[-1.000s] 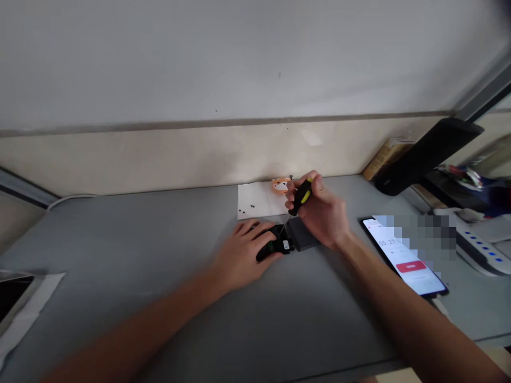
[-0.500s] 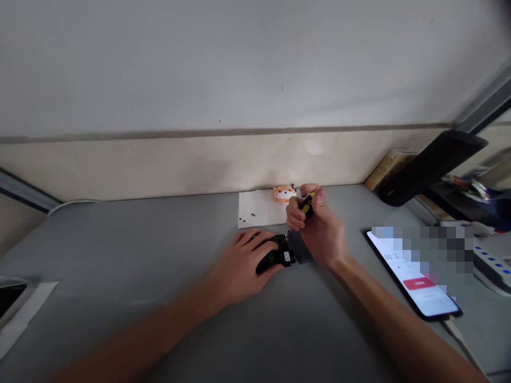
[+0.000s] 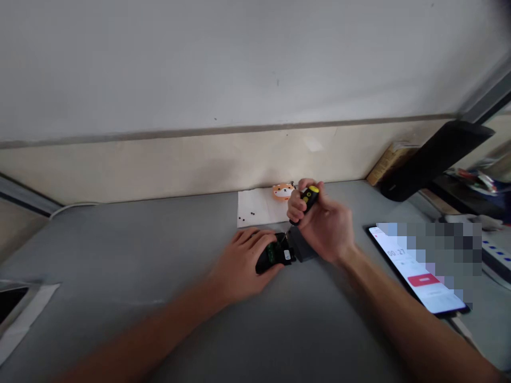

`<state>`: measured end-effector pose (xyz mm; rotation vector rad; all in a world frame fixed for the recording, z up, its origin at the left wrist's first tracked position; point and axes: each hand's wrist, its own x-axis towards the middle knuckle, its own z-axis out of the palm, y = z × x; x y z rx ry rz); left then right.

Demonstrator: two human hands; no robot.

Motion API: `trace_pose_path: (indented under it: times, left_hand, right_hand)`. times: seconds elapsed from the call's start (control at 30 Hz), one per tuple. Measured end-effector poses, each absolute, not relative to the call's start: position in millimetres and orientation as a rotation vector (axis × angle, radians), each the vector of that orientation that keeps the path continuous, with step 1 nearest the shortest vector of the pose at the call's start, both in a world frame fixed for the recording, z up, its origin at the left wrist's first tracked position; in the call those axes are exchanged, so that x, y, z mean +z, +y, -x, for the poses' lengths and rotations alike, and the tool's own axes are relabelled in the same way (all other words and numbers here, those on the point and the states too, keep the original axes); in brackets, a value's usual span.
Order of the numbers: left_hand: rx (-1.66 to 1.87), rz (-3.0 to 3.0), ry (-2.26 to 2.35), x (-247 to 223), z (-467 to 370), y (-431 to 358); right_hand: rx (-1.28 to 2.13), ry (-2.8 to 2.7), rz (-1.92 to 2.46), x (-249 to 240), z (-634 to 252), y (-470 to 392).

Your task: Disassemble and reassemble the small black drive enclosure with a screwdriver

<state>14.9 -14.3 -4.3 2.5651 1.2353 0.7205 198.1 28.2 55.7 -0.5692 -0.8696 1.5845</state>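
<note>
My left hand is closed around a small opened black device and holds it on the grey table; a green circuit board and a white label show at its bared end. In a closed grip, my right hand has a black and yellow screwdriver by its handle. The thin shaft slants down to the device's right end, where the tip is too small to make out. A dark grey flat piece lies under my right hand, beside the device.
Several tiny dark screws lie on white paper behind my hands, with an orange and white animal-face case. To the right are a charging phone, a black cylinder, a box and a power strip.
My right hand has turned on the screwdriver: its fingers have shifted and the yellow handle end now shows. The left hand and the device stay in place. The view has shifted slightly.
</note>
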Motion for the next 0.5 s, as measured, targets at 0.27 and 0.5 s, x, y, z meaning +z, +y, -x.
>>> trace_pose_path:
  times: [0.27,0.5]
  left_hand:
    - [0.719,-2.534,1.289,-4.2,-16.2,-16.3]
    - [0.76,-2.549,1.29,-4.9,-17.5,-16.5]
  right_hand:
    - [1.393,-0.957,0.59,50.2,-195.5,25.9]
    - [1.439,-0.989,0.654,47.7,-203.0,36.0]
